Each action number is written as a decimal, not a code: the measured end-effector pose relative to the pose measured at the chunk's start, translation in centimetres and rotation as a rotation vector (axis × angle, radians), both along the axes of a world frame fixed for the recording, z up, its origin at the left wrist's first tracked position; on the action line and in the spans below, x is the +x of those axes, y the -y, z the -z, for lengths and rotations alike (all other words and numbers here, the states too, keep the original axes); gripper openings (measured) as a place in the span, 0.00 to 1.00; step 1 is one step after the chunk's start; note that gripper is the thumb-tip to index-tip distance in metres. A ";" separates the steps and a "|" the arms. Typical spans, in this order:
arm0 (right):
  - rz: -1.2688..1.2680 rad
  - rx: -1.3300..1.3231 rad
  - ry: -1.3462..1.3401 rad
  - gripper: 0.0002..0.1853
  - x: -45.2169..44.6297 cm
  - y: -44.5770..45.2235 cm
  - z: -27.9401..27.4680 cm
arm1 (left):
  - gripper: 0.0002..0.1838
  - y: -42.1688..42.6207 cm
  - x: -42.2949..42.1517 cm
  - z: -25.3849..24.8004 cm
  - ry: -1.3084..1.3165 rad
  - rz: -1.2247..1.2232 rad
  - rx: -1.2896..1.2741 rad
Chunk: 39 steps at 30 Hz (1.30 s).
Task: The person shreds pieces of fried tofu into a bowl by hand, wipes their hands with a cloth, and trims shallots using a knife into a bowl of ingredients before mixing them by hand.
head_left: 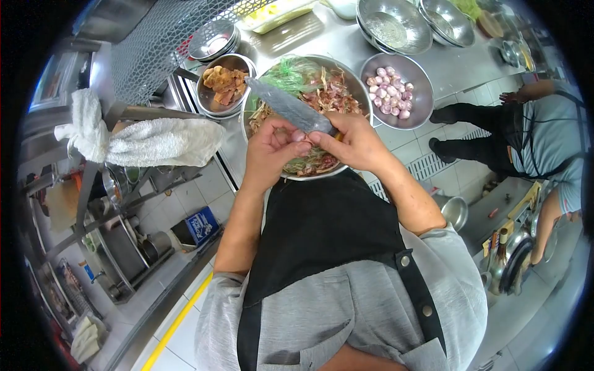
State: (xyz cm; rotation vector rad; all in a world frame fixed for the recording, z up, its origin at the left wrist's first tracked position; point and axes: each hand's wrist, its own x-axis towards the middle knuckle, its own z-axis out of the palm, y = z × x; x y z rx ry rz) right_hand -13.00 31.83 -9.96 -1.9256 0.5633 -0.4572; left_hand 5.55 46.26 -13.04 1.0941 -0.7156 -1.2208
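Note:
My left hand (272, 148) pinches a small pinkish shallot (299, 135) over a large metal bowl (365, 93). My right hand (356, 145) is closed around a knife (286, 106), its wide grey blade pointing up and to the left. The right thumb presses near the shallot. Inside the bowl lie dry reddish-brown skins (331, 93) and a crumpled green plastic bag (289, 71). To the right, a second metal bowl (422, 77) holds several peeled shallots (390, 93).
Brown chunks (224, 83) fill a small bowl at the left. Stacked metal bowls (396, 28) stand on the steel counter (458, 65) behind. A white towel (167, 142) hangs on a rail at my left. Another person (544, 136) works at the right.

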 end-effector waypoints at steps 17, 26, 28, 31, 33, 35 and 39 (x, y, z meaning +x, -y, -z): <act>0.036 0.092 0.023 0.18 -0.7 -0.7 -0.9 | 0.20 0.4 -0.6 0.4 0.219 -0.143 0.061; 0.169 -0.025 -0.123 0.21 -0.7 0.3 0.2 | 0.22 0.0 0.6 0.6 0.140 -0.148 0.070; 0.134 -0.055 -0.097 0.23 -0.5 0.5 0.0 | 0.22 -0.1 0.6 0.2 0.123 -0.151 0.041; 0.063 0.024 -0.077 0.28 -0.3 0.5 -1.1 | 0.22 -0.3 0.6 -0.4 0.124 -0.129 0.032; 0.026 0.131 -0.081 0.30 0.1 0.3 -1.4 | 0.23 -0.4 0.7 -0.4 0.118 -0.074 0.022; 0.007 0.086 -0.034 0.30 0.6 0.2 -1.4 | 0.23 -0.5 0.7 -0.5 0.090 -0.044 -0.003; 0.019 0.091 -0.111 0.27 1.3 0.0 -0.4 | 0.23 -0.5 0.0 -0.1 0.097 -0.051 -0.059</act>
